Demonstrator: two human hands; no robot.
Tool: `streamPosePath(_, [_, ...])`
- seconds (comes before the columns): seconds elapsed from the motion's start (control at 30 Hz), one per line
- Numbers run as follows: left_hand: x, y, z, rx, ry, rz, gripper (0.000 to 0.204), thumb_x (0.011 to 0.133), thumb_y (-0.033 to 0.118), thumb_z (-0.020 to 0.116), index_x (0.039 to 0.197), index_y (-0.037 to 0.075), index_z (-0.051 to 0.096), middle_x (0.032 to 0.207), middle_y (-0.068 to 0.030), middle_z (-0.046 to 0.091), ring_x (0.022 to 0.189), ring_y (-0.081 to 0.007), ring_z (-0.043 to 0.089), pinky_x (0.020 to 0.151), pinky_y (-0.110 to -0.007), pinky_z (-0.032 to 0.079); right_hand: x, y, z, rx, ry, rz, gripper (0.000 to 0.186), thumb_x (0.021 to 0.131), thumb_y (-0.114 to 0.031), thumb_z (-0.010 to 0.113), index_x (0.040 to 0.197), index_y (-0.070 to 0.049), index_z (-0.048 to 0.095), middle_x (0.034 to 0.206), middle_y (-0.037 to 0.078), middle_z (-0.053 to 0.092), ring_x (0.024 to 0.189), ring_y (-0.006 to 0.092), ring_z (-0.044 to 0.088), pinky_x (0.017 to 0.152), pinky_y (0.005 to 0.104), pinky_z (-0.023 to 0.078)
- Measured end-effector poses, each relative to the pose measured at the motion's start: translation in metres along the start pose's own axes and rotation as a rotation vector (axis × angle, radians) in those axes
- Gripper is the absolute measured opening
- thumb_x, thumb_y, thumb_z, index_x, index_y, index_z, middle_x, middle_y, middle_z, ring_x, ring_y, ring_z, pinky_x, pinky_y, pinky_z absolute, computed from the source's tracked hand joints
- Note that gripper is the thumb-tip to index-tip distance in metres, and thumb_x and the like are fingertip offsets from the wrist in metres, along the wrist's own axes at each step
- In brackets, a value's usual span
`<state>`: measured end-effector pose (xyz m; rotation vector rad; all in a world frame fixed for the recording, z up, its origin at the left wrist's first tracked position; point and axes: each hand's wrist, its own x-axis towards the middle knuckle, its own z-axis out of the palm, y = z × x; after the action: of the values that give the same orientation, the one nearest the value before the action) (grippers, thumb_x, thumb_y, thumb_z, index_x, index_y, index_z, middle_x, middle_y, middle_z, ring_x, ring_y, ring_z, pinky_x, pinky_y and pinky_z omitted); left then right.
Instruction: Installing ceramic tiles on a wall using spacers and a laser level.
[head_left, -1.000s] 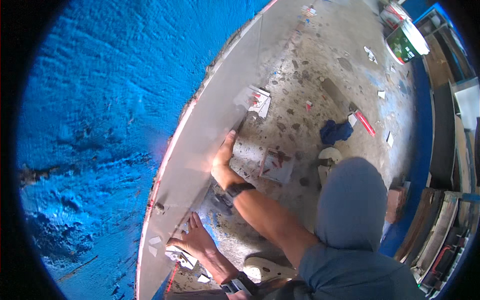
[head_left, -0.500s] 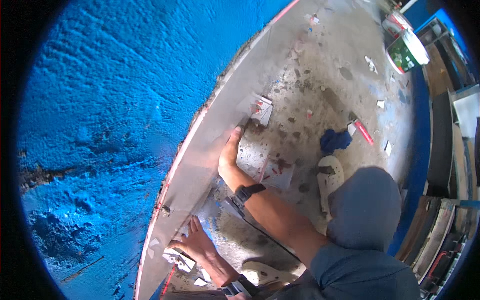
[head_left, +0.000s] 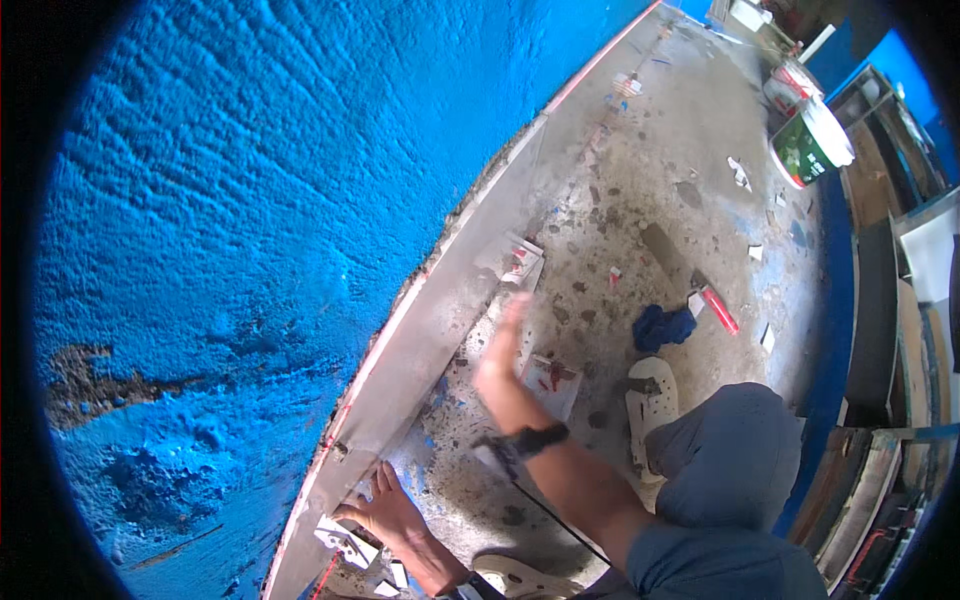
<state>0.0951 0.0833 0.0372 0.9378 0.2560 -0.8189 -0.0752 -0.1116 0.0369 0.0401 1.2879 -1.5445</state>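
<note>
A grey skirting tile strip (head_left: 425,330) runs along the foot of the rough blue wall (head_left: 270,190). My left hand (head_left: 400,522) lies with fingers spread against the strip's lower edge, just above some white cut pieces (head_left: 345,542). My right hand (head_left: 503,355) is lifted off the strip over the floor, fingers stretched out and blurred by motion, with nothing seen in it. Beyond its fingertips, a white tile piece (head_left: 530,268) with small red bits on it rests against the strip. Another pale tile with red bits (head_left: 552,382) lies beside my right wrist.
Mortar crumbs and offcuts litter the concrete floor (head_left: 690,225). A blue cloth (head_left: 662,327) and a red-handled tool (head_left: 718,308) lie to the right. At the far right stand a green-and-white bucket (head_left: 812,145) and stacked boards (head_left: 880,270). My shoe (head_left: 652,405) is near the cloth.
My right hand has come away from the strip, moving right over the floor. The left hand stays at the strip. The whole view has shifted slightly.
</note>
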Motion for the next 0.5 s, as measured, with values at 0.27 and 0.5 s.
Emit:
streamPosePath(0.27, [0.004, -0.021, -0.007, -0.129, 0.004, -0.110, 0.108, 0.075, 0.077, 0.053, 0.154, 0.021, 0.006, 0.156, -0.0262, -0.004, 0.147, -0.0387, -0.003, 0.120, -0.051, 0.012, 0.060, -0.009, 0.032, -0.316, -0.148, -0.635, 0.082, 0.100, -0.059, 0.022, 0.151, 0.003, 0.005, 0.160, 0.021, 0.001, 0.148, 0.0318, 0.000, 0.120, 0.0419, 0.000])
streamPosePath(0.5, [0.004, -0.019, -0.009, -0.093, -0.009, -0.080, 0.118, 0.072, 0.078, 0.056, 0.153, 0.018, -0.006, 0.156, -0.0246, -0.009, 0.147, -0.0368, -0.004, 0.120, -0.049, 0.013, 0.029, -0.042, 0.005, -0.150, -0.201, -0.490, 0.084, 0.098, -0.062, 0.027, 0.152, 0.001, 0.011, 0.158, 0.017, 0.015, 0.147, 0.0283, 0.009, 0.120, 0.0394, 0.006])
